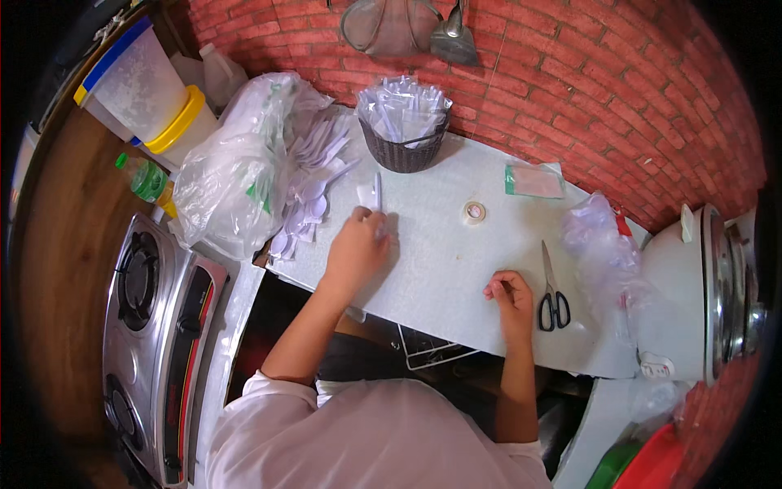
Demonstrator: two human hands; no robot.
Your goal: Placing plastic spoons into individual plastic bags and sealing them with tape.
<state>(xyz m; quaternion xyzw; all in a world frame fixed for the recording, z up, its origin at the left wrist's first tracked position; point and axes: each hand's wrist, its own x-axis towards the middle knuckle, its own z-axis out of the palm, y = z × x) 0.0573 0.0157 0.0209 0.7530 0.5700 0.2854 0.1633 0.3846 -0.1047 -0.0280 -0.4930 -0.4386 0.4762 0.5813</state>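
My left hand (357,247) is closed around a white plastic spoon (377,188), whose handle points away from me towards the basket. A small white piece (366,197), perhaps a folded napkin, lies along that handle. The spoon's other end is mostly hidden by my fingers. Over the table's front part, my right hand (513,296) has its fingers curled; whether something small is pinched there cannot be seen. Just right of it lie scissors (552,293) with black handles, blades pointing away. A roll of tape (474,213) rests flat between and beyond my hands.
A dark woven basket (403,156) holds several wrapped white pieces. White plastic spoons (305,205) pile beside a large plastic bag (238,165). A green-edged packet (534,182), crumpled clear plastic (605,257) and a rice cooker (678,293) stand rightward. A gas stove (162,342) sits left.
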